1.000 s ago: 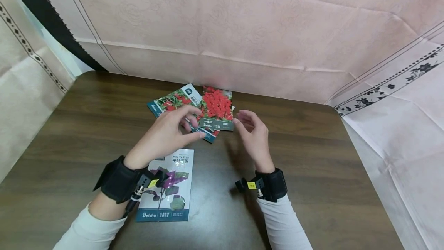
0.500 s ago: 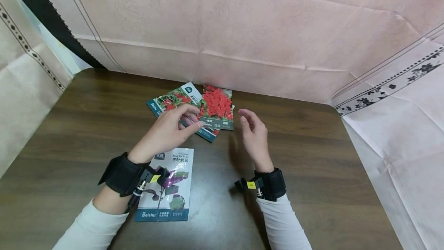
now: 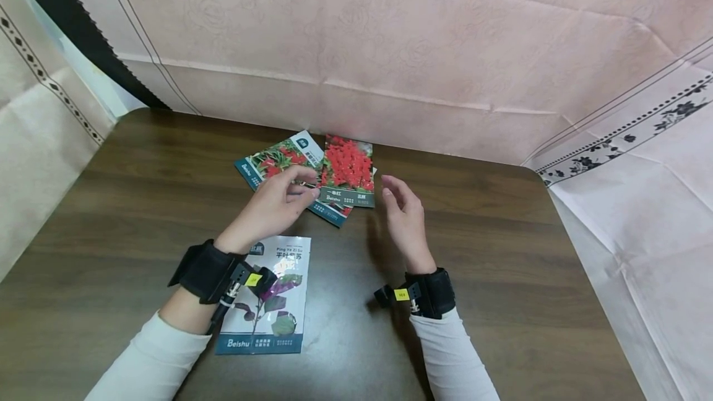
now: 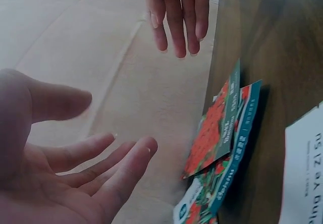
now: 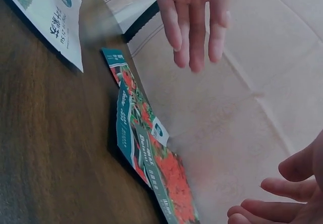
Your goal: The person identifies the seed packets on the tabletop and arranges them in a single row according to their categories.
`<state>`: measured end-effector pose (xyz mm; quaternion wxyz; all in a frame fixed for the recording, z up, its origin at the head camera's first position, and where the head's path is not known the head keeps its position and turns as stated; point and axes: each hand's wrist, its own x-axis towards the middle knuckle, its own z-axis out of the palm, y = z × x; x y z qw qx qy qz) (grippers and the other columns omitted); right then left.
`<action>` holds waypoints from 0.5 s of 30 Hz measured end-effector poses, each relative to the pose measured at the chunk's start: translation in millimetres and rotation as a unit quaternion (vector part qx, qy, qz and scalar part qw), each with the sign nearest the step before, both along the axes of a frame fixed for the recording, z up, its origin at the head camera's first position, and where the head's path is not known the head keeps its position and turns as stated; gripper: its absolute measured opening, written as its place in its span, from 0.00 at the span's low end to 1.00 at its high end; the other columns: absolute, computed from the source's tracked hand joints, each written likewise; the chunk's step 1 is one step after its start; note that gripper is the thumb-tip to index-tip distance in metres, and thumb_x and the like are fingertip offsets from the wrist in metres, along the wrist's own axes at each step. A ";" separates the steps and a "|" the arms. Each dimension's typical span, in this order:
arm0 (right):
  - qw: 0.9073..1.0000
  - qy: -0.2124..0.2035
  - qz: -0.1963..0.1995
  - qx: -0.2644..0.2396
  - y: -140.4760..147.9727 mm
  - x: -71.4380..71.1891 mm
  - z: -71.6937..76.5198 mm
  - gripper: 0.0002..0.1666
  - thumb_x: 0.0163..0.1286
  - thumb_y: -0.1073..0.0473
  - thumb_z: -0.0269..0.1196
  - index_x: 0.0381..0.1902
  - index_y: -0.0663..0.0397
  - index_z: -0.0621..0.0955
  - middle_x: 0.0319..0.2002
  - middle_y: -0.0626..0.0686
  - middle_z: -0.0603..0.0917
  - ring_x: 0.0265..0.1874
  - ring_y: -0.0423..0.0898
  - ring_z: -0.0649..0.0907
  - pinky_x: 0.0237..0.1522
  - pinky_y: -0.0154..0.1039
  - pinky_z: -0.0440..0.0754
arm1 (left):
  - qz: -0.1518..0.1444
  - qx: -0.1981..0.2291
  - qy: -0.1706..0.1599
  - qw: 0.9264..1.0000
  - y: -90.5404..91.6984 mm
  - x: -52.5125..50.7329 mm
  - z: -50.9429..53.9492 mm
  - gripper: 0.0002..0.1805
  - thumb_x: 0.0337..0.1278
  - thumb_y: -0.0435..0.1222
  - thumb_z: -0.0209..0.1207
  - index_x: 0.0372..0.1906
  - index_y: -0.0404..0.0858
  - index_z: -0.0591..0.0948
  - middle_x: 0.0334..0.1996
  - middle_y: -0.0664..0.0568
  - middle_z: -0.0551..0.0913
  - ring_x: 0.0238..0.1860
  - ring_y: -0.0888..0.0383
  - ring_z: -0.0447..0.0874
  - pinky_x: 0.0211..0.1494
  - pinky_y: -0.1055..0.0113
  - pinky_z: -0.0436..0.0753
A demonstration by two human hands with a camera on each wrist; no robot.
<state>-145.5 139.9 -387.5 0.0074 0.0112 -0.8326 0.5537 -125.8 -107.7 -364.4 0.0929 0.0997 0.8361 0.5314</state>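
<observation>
Several seed packets with red flowers lie overlapped at the back of the table. The top packet [image 3: 348, 166] has a dark green band, and another packet [image 3: 278, 155] fans out to its left. My left hand [image 3: 276, 203] hovers over the pile's near left side, its fingers loosely bent and holding nothing. Right of the pile, my right hand [image 3: 406, 223] is held in the air, also holding nothing. The left wrist view shows a gap between my left hand [image 4: 86, 168] and the packets. Nearer me lies a larger white seed packet [image 3: 285, 308] with a purple-leaved plant, partly hidden by my left wrist.
The brown wooden table [image 3: 518, 289] extends on both sides of the packets. A pale cloth [image 3: 423, 60] hangs along its back edge, and patterned cloth [image 3: 663, 203] covers the right side. Black straps with small cameras sit on both wrists.
My left hand has drawn its thumb up and back a little, and its wrist has shifted right. My right hand has moved slightly away from the pile. The packets stay in place.
</observation>
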 end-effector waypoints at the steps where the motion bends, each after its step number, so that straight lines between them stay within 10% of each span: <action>1: 1.000 -0.004 0.001 -0.001 0.0 -0.6 -0.8 0.20 0.77 0.56 0.50 0.62 0.53 0.74 0.64 0.57 0.75 0.63 0.50 0.75 0.66 0.51 0.71 | 0.000 0.005 -0.006 1.000 -0.1 -1.0 -1.9 0.22 0.70 0.40 0.53 0.65 0.41 0.69 0.63 0.42 0.74 0.62 0.47 0.77 0.59 0.49 0.80; 15: 0.998 -0.051 0.015 -0.025 -0.1 -4.9 -13.2 0.22 0.78 0.56 0.47 0.65 0.55 0.72 0.66 0.56 0.72 0.65 0.53 0.73 0.66 0.53 0.71 | 0.000 0.056 -0.068 0.996 9.5 -9.4 -25.7 0.27 0.70 0.35 0.51 0.70 0.38 0.63 0.71 0.42 0.63 0.71 0.45 0.65 0.69 0.51 0.70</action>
